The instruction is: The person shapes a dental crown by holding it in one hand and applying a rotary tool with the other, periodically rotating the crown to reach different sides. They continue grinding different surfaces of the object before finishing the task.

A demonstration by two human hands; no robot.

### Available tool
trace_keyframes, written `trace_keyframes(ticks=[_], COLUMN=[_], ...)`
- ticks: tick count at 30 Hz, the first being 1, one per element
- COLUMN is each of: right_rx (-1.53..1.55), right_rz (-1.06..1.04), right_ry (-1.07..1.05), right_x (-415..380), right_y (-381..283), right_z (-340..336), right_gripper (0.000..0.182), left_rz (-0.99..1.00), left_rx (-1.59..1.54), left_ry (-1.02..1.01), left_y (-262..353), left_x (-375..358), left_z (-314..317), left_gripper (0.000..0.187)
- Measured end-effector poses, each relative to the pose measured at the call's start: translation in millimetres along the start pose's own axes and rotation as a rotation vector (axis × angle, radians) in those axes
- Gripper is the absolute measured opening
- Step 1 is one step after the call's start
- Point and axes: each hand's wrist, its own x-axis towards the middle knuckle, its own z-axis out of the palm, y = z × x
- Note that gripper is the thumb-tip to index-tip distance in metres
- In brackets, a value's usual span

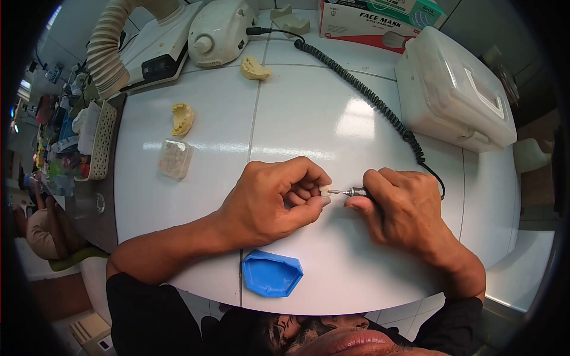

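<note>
Between thumb and fingertips, my left hand (pixel 267 199) pinches a small whitish tooth-like piece (pixel 325 190). My right hand (pixel 407 210) is wrapped round a dark rotary handpiece (pixel 360 191). From its metal nose a thin bur (pixel 339 191) points left, its tip right at the whitish piece. The handpiece's rear is hidden in my right palm. Nearer to me on the white table (pixel 350 255) lies a blue tray (pixel 273 256). A clear plastic box (pixel 176 148) with small pale pieces inside sits left of my left hand, below a yellowish dental cast (pixel 182 118).
A black coiled cord (pixel 362 86) runs from a white control unit (pixel 217 32) toward my right hand. A second cast (pixel 255 69) lies near that unit. Around the edges are a ribbed hose (pixel 107 47), face mask box (pixel 368 24), white case (pixel 457 89), basket (pixel 102 142) and seated person (pixel 44 228).
</note>
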Motion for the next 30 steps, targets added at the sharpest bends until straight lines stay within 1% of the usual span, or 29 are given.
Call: trace_keyframes(ticks=[8,11,17,23,27,30], right_rx=[-0.015,-0.005,0.004,0.009,-0.013,-0.016], right_rz=[0.003,-0.002,-0.012,0.039,0.015,0.013], right_ry=[0.001,-0.034,-0.019,0.05,0.043,0.039], right_x=[-0.5,0.6,0.8,-2.5,-2.1,-1.6], right_y=[-0.3,0.1,0.7,3.2,3.1,2.0], right_z=[-0.1,-3.7,-2.9,4.0,3.5,2.9], right_gripper=[0.047,0.046,0.045,0.045,0.046,0.046], left_rz=[0.006,0.01,0.006,0.002,-0.024,-0.008], left_rx=[0.004,0.005,0.011,-0.049,-0.072,-0.084], left_ry=[0.011,0.016,0.003,0.005,-0.019,-0.026], left_y=[-0.7,-1.0,0.1,-1.6,-0.8,-2.4], left_x=[-0.3,-0.4,-0.3,-0.1,-0.1,0.0], left_z=[1.4,1.3,0.5,0.9,-1.0,-0.7], left_gripper=[0.025,0.025,0.026,0.028,0.029,0.029])
